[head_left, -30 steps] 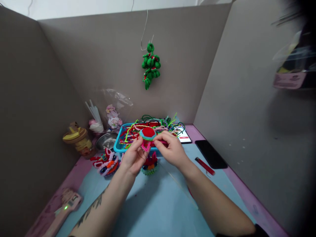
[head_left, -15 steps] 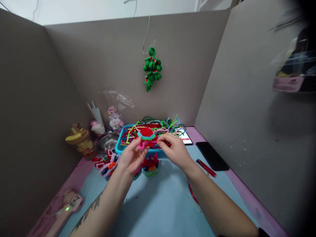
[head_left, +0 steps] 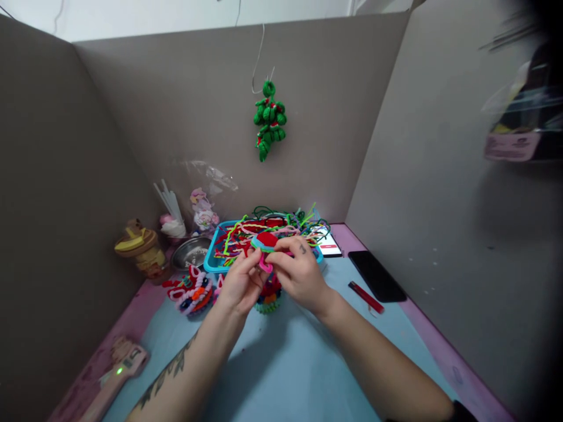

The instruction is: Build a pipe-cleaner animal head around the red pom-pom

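A small round fuzzy piece (head_left: 266, 239), red on top with blue and green bands round its side, is held up before the blue basket. My left hand (head_left: 241, 284) is closed on it from the left and below, thumb at its near edge. A pink fuzzy loop (head_left: 264, 265) hangs from its near side. My right hand (head_left: 301, 272) pinches at the piece's right side and the pink loop; the fingertips partly hide the spot. Below my hands stands a fuzzy figure (head_left: 268, 302) with a green lower edge, partly covered. A pink, red and orange fuzzy figure (head_left: 192, 293) sits to the left.
A blue basket (head_left: 211, 258) holds tangled coloured strands. Left of it are a metal bowl (head_left: 190, 253) and a brown cup (head_left: 141, 249). On the right lie a black phone (head_left: 377, 275) and a red cutter-like tool (head_left: 366, 297). A green knitted ornament (head_left: 269, 123) hangs on the back panel.
My right hand has moved left and closer to my left hand, now at the pink loop. The round piece has shifted slightly right and tilted.
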Demonstrator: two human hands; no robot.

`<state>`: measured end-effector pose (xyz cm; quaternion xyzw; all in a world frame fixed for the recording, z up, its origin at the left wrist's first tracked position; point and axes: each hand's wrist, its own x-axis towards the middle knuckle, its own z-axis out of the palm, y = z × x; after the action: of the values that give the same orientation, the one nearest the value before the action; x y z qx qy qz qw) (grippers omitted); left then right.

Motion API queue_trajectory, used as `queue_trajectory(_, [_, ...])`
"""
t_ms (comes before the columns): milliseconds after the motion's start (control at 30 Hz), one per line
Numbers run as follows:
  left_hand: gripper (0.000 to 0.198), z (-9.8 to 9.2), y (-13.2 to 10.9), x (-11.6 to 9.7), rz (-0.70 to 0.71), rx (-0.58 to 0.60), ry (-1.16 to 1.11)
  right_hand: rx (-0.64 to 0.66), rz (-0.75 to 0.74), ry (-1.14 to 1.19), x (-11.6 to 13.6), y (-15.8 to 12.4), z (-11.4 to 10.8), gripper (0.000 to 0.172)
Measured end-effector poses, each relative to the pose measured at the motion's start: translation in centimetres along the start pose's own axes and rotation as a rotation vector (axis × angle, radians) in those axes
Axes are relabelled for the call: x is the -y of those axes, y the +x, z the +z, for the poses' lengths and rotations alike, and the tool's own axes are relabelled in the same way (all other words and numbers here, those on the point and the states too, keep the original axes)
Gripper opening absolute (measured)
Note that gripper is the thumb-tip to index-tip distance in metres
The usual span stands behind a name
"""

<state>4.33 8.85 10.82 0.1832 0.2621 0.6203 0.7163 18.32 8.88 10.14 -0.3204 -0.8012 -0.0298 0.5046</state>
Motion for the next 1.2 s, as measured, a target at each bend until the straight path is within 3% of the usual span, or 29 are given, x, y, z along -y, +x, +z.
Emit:
queue_trajectory(200, [0.021, 0.1, -0.2, 0.1, 0.104, 0.021, 0.056, -0.050, -0.067, 0.181, 0.1, -0.1, 0.4, 0.019])
queue_trajectory(367, [0.034, 0.4, -0.6, 0.3, 0.344, 0.168, 0.266, -0.176, 0.133, 0.341, 0.5, 0.1, 0.1, 0.012])
queue_trajectory(500, [0.030, 0.5, -0.7, 0.7, 0.476, 0.190, 0.498, -0.220, 0.270, 0.405, 0.6, 0.2, 0.0, 0.005])
queue_trajectory(733, [0.023, -0.1, -0.5, 1.3, 0.583, 0.098, 0.646, -0.262, 0.438, 0.521, 0.7, 0.3, 0.7, 0.006])
queue_trajectory(967, [0.032, -1.4, -0.6, 0.6, 0.716, 0.022, 0.928, -0.232, 0.429, 0.550, 2.1, 0.2, 0.6, 0.010])
queue_trajectory(1200, [0.025, -1.5, -0.8, 0.6, 0.740, -0.039, 0.912, -0.262, 0.601, 0.826, 2.1, 0.1, 1.3, 0.005])
